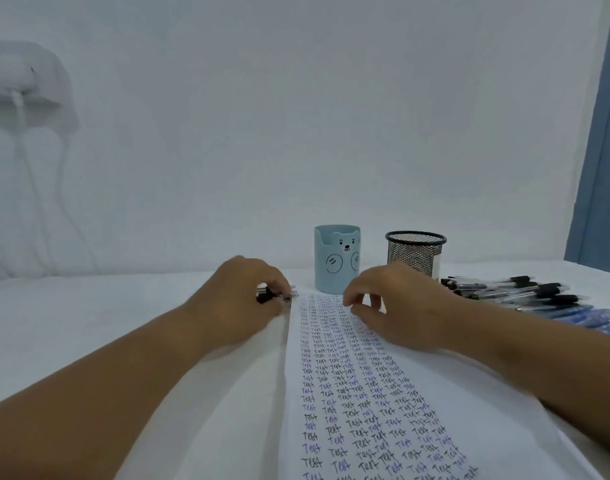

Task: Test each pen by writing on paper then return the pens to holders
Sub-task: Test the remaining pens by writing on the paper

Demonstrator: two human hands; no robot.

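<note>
Black-capped clear pen (274, 295) in left hand's (241, 299) grip

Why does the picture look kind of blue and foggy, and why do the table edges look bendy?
In the head view, the light is soft with a bluish tint and casts faint shadows; the white wall charger looks hazy; the wide lens bows the white table; the left hand, gripping a black pen, is slightly blurred, while the nearby writing on the white paper sheet reads clearly.
</note>
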